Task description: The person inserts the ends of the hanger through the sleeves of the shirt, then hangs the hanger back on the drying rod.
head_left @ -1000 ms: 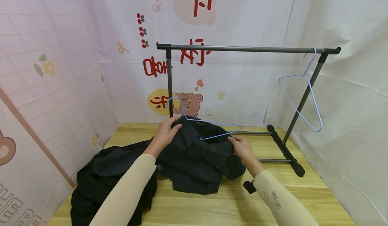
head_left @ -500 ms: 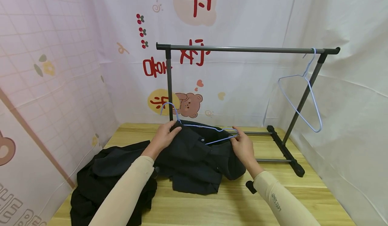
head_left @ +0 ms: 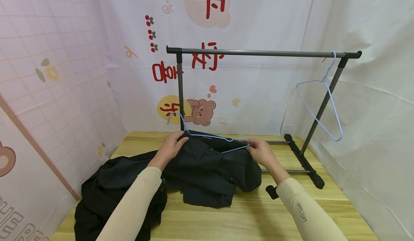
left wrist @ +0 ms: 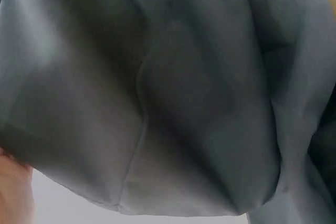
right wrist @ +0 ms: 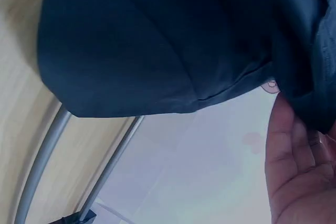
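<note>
Nearest to me, a crumpled heap of black clothing (head_left: 119, 194) lies at the left of the wood-grain surface (head_left: 200, 223), partly covered by my beige left sleeve (head_left: 136, 201); its separate garments cannot be told apart. Just beyond, mid-surface, is the black collared shirt (head_left: 207, 172), its lower folds resting on the wood and its neck raised between my hands. My left hand (head_left: 170, 148) grips the collar cloth, thumb uppermost, beside the hook of the pale-blue hanger (head_left: 223, 138); the left wrist view is filled mainly by dark cloth and adds little. My right hand (head_left: 262, 153) has its fingers closed on the shirt's shoulder edge, right at the hanger's end; whether they pinch the hanger too, I cannot tell.

The hook stands out above the collar, and one hanger arm lies visible across the neck opening; the opposite arm is hidden, presumably inside the shirt. I judge the step in hand to be fitting this second arm into its shoulder. The next move calls for my left hand to steady the collar while my right feeds the hanger's end under the cloth.

Farther off stands the garment rack (head_left: 258, 52), a second hanger (head_left: 310, 81) bare on its bar towards the right end, with the printed backdrop (head_left: 258, 90) behind
</note>
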The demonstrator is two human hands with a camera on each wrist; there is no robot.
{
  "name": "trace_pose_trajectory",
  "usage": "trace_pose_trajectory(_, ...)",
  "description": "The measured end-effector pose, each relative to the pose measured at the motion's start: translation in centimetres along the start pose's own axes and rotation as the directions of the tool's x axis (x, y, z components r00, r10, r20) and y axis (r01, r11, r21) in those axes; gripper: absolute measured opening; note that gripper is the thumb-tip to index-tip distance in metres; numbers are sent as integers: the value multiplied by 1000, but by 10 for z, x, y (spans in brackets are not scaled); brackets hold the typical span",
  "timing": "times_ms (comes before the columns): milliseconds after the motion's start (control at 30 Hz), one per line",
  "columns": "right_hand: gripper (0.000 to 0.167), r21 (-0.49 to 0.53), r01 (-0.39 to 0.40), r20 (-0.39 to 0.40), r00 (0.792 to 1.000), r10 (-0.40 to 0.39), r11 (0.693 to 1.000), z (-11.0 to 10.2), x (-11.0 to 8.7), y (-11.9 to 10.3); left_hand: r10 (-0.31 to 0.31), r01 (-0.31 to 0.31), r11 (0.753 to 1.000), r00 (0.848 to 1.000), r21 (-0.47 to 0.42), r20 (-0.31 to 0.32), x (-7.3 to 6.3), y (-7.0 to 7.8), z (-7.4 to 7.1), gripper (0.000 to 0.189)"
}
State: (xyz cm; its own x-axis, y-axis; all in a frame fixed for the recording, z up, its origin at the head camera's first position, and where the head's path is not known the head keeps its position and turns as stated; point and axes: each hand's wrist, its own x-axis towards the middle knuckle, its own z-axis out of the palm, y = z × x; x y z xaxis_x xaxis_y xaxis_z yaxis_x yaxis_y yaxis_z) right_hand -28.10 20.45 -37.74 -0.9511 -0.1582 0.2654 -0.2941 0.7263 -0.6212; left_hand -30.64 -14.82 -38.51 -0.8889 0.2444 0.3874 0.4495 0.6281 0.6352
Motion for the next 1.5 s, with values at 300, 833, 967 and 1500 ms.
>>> trace_pose_trajectory(300, 19, 2, -35, -79, 996, 35, 999, -2, 2, -1, -75, 74, 997, 994, 15, 75, -1, -2, -5, 18)
trace_pose_trajectory(833, 33, -183, 99, -216, 967, -138, 978, 7, 0, -3, 73, -81, 978, 996, 192, 50, 0, -4, -2, 7)
trace_pose_trajectory(967, 31, -164, 87, -184, 976, -117, 983, 8, 0, -3, 134, -134, 953, 991, 272, 17, -1, -7, 0, 5)
trace_pose_trajectory(1500, 25, -370, 72, -278, 943, -184, 926, 12, -1, -1, 207, -229, 886, 973, 403, 99, -6, 1, 7, 8)
